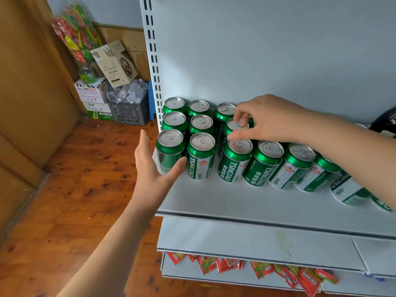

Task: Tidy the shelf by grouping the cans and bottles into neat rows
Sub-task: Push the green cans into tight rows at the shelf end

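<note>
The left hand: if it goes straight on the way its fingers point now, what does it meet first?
Probably the front-left can. The left hand is open beside it, thumb near its base; depth is unclear, so its fingers may pass alongside.

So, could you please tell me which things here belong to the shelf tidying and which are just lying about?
Part of the job:
- green cans
- shelf
- left hand
- right hand, fingers on a can top

Just lying about:
- grey crate
- cardboard boxes
- red snack packets
</note>
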{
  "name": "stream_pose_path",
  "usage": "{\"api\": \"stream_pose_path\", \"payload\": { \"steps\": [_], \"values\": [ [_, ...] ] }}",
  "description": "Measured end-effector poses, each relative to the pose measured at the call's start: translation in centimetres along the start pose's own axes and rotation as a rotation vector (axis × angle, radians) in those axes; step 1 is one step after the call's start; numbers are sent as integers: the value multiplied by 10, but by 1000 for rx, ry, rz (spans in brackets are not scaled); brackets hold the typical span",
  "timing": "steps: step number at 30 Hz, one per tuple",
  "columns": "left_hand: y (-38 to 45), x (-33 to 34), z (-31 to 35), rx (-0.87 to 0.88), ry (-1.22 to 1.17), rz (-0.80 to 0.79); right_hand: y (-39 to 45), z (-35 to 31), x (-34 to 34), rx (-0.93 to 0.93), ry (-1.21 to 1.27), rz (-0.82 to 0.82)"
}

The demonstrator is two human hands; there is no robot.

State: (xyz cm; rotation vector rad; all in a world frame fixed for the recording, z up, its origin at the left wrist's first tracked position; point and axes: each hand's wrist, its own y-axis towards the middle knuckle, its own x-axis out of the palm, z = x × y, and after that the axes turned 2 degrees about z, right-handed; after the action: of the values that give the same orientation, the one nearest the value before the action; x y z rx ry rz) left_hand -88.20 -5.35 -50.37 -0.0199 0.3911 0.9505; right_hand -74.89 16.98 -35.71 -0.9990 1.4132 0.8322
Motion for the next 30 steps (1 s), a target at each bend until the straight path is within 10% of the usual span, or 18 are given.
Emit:
{"api": "stream_pose_path", "payload": {
  "steps": [3, 17, 22, 30],
  "values": [
    [-12, 12, 13, 89, 67, 20, -25, 8, 13, 21, -203, -171],
    [-12, 26, 16, 183, 275, 144, -11, 17, 30, 110, 77, 209],
    [-13, 41, 18, 267, 305, 188, 28, 12, 21, 236, -70, -104],
    [-12, 44, 17, 241, 315, 189, 46, 3, 12, 408, 51, -135]
  ]
}}
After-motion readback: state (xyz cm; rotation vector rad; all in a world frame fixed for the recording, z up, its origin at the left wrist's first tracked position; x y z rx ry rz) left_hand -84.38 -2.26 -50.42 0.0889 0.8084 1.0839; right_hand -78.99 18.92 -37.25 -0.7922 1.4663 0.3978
